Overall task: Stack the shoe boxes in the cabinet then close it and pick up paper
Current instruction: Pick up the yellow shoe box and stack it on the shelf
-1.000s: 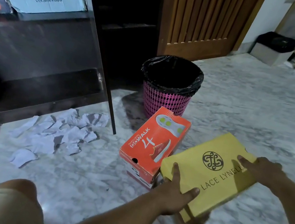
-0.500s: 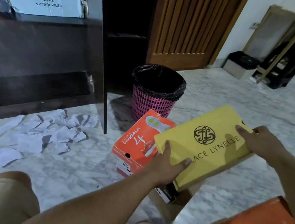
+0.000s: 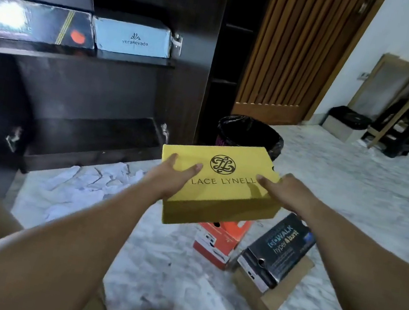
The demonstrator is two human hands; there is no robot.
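Item: yellow cardboard shoe box printed "LACE LYNELLE" [image 3: 220, 185], lid on, corners square, held in the air in front of the dark wooden cabinet [image 3: 95, 86]; left hand [image 3: 169, 178] and right hand [image 3: 286, 194] have fingers clamped on its ends; keep it level, slide onto the bare lower shelf [image 3: 92, 132], apparently free; white paper scraps [image 3: 89, 181] on floor.

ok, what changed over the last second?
The yellow Lace Lynelle box, held by the left hand and right hand throughout, was lifted off the floor toward the cabinet, uncovering a black GoWalk box. Orange box, torn paper and bin stayed put.
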